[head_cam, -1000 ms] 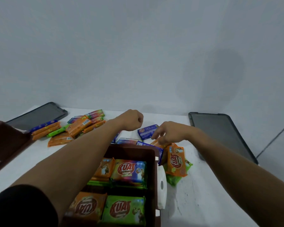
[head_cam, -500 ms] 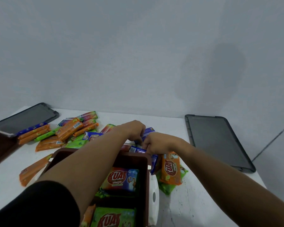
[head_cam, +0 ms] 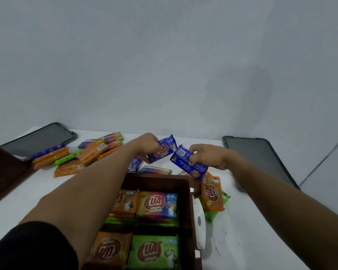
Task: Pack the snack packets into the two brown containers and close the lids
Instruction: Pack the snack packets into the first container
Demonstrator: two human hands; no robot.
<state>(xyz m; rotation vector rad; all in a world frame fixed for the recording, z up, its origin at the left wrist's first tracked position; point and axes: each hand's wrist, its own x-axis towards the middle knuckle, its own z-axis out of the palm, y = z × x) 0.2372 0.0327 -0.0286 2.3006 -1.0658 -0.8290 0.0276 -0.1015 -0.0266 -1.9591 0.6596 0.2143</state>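
- White table (head_cam: 242, 240), grey wall behind.
- Left hand (head_cam: 146, 146) grips blue packet (head_cam: 162, 149); right hand (head_cam: 207, 156) pinches second blue packet (head_cam: 188, 164).
- Brown container (head_cam: 190, 191) sits just below both hands.
- Best lay both flat in rear compartments.

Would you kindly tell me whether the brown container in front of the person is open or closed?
Open: nothing covers the brown container, and packets show lying inside its compartments.

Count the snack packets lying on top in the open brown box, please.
4: the far orange packet and multicoloured packet in the back half, the near orange packet and green packet in the front half. Others lie underneath, and the left arm may hide more.
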